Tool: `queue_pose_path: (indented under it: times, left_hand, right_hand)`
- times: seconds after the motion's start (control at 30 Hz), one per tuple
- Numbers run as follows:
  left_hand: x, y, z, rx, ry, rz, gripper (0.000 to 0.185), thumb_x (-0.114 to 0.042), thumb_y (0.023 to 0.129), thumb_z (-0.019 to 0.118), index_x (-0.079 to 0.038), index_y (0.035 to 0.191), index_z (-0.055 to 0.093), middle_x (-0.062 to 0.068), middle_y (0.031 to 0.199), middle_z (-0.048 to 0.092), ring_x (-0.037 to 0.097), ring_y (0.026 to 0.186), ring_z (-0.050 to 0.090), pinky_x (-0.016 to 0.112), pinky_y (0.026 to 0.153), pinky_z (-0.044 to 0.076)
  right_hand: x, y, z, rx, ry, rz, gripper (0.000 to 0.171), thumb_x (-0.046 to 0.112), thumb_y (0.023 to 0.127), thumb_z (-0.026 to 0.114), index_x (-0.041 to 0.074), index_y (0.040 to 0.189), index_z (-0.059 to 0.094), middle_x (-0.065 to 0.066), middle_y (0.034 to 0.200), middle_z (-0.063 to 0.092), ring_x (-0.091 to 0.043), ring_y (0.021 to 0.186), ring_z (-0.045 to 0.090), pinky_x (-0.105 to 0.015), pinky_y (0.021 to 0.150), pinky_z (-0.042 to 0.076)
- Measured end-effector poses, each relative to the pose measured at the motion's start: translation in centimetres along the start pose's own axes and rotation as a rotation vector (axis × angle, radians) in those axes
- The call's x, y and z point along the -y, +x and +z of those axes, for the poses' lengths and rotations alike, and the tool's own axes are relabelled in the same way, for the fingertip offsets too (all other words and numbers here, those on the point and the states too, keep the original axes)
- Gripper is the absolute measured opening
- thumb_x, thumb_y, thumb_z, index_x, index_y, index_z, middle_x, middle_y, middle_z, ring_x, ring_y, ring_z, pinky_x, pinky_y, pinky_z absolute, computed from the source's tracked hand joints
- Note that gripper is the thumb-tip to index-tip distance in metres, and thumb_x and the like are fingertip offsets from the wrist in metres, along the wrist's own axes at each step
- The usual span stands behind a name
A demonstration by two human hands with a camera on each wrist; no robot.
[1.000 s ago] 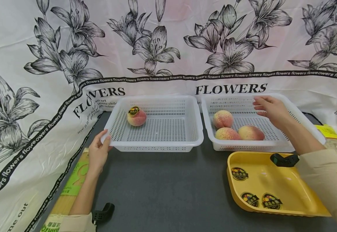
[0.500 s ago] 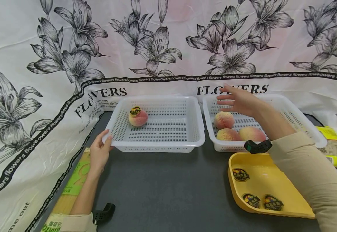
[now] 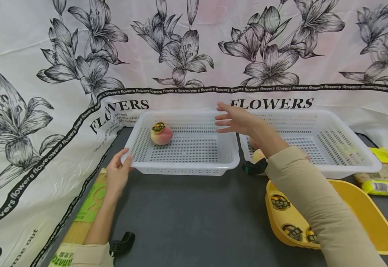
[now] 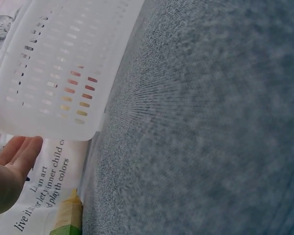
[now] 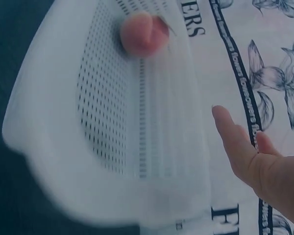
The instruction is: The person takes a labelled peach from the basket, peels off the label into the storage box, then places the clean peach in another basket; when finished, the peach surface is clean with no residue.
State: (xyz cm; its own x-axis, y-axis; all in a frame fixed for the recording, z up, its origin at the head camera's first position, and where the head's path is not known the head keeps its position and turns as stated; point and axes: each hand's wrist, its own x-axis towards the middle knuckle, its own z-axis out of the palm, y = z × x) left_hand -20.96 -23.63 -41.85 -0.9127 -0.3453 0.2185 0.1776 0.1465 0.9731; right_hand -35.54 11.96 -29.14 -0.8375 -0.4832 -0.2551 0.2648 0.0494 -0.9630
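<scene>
A white perforated plastic basket (image 3: 180, 165) stands at the middle left of the head view. One pink-and-yellow peach (image 3: 162, 136) with a black-and-gold sticker lies in its left half. My left hand (image 3: 117, 176) holds this basket's front left corner, the rim between thumb and fingers. Over the basket's right end hovers my right hand (image 3: 235, 118), its fingers spread and nothing in them. A second white basket (image 3: 347, 168) is to the right; my right arm covers most of the peaches (image 3: 258, 155) inside it.
A yellow tray (image 3: 377, 222) with several black-and-gold stickers on its edge stands front right, partly under my sleeve. Beside the right basket lies a clear bag with yellow labels (image 3: 385, 170). A long yellow-green package (image 3: 87, 207) lies along the left. A flower-printed cloth (image 3: 187, 52) hangs behind.
My right hand has moved left, from above the right basket's right side to the left basket's right end. My left hand keeps its hold on the left basket's corner.
</scene>
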Motion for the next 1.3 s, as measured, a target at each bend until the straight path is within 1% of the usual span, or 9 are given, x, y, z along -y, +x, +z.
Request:
queue_pose_path:
  times: [0.17, 0.33, 0.53, 0.67, 0.8, 0.97, 1.07, 1.17, 1.3]
  left_hand:
    - [0.1, 0.1, -0.1, -0.005, -0.005, -0.008, 0.040, -0.008, 0.098, 0.052, 0.000, 0.138, 0.047, 0.024, 0.128, 0.053, 0.016, 0.096, 0.061, 0.017, 0.072, 0.052]
    - [0.1, 0.1, -0.3, -0.015, 0.002, -0.008, 0.040, -0.008, 0.098, 0.053, 0.000, 0.137, 0.048, 0.024, 0.127, 0.054, 0.016, 0.095, 0.062, 0.019, 0.072, 0.053]
    - [0.3, -0.1, -0.5, -0.024, 0.026, -0.020, 0.039, -0.008, 0.098, 0.053, -0.001, 0.136, 0.049, 0.023, 0.126, 0.055, 0.017, 0.094, 0.062, 0.018, 0.071, 0.052]
    - [0.4, -0.1, -0.5, -0.019, 0.026, -0.020, 0.039, -0.009, 0.098, 0.053, -0.001, 0.136, 0.049, 0.023, 0.126, 0.054, 0.018, 0.094, 0.061, 0.018, 0.071, 0.053]
    - [0.5, -0.1, -0.4, -0.008, 0.020, -0.014, 0.040, -0.009, 0.098, 0.053, -0.001, 0.137, 0.048, 0.023, 0.127, 0.054, 0.018, 0.095, 0.061, 0.018, 0.072, 0.052]
    - [0.3, 0.2, -0.2, 0.002, 0.016, 0.003, 0.040, -0.009, 0.098, 0.052, 0.000, 0.137, 0.047, 0.023, 0.128, 0.053, 0.020, 0.098, 0.060, 0.021, 0.074, 0.053]
    - [0.1, 0.4, -0.2, -0.003, 0.023, 0.004, 0.040, -0.009, 0.098, 0.053, -0.001, 0.137, 0.048, 0.022, 0.127, 0.054, 0.024, 0.098, 0.060, 0.020, 0.073, 0.053]
    - [0.2, 0.5, -0.1, -0.011, 0.020, -0.009, 0.039, -0.009, 0.098, 0.053, -0.001, 0.136, 0.048, 0.022, 0.127, 0.054, 0.030, 0.101, 0.058, 0.019, 0.072, 0.052]
    - [0.2, 0.6, -0.1, -0.016, 0.008, -0.026, 0.039, -0.007, 0.098, 0.052, 0.000, 0.136, 0.048, 0.022, 0.128, 0.053, 0.036, 0.107, 0.055, 0.021, 0.075, 0.053]
  right_hand:
    - [0.3, 2.3, 2.1, -0.027, 0.107, 0.032, 0.068, 0.043, 0.100, 0.042, 0.007, 0.152, 0.016, -0.024, 0.150, 0.020, -0.037, 0.135, 0.029, -0.049, 0.101, 0.039]
    - [0.7, 4.7, 4.3, -0.089, 0.271, 0.077, 0.067, 0.043, 0.099, 0.047, 0.010, 0.152, 0.022, -0.020, 0.148, 0.024, -0.035, 0.135, 0.028, -0.049, 0.102, 0.038]
    - [-0.5, 7.3, 7.1, -0.164, 0.403, 0.129, 0.066, 0.042, 0.098, 0.050, 0.011, 0.151, 0.026, -0.018, 0.148, 0.026, -0.033, 0.136, 0.027, -0.049, 0.104, 0.035]
    - [-1.5, 8.6, 8.8, -0.195, 0.419, 0.157, 0.065, 0.044, 0.098, 0.050, 0.012, 0.150, 0.027, -0.017, 0.148, 0.027, -0.033, 0.136, 0.027, -0.050, 0.103, 0.036]
    - [-2.5, 9.5, 9.9, -0.177, 0.426, 0.183, 0.066, 0.046, 0.098, 0.047, 0.013, 0.151, 0.026, -0.016, 0.152, 0.023, -0.033, 0.138, 0.023, -0.053, 0.102, 0.035]
    - [-3.4, 10.3, 10.9, -0.152, 0.465, 0.200, 0.067, 0.048, 0.098, 0.045, 0.015, 0.152, 0.023, -0.013, 0.155, 0.016, -0.033, 0.140, 0.017, -0.055, 0.105, 0.031]
    - [-4.0, 11.0, 11.6, -0.175, 0.493, 0.209, 0.067, 0.049, 0.098, 0.045, 0.014, 0.152, 0.024, -0.014, 0.155, 0.015, -0.034, 0.140, 0.016, -0.056, 0.105, 0.029]
    - [-4.6, 11.6, 12.1, -0.196, 0.509, 0.228, 0.063, 0.047, 0.099, 0.043, 0.015, 0.151, 0.026, -0.014, 0.155, 0.015, -0.036, 0.140, 0.015, -0.056, 0.105, 0.029]
    - [-5.2, 12.3, 12.8, -0.206, 0.512, 0.257, 0.055, 0.037, 0.102, 0.043, 0.017, 0.151, 0.029, -0.016, 0.155, 0.013, -0.038, 0.139, 0.016, -0.057, 0.103, 0.032]
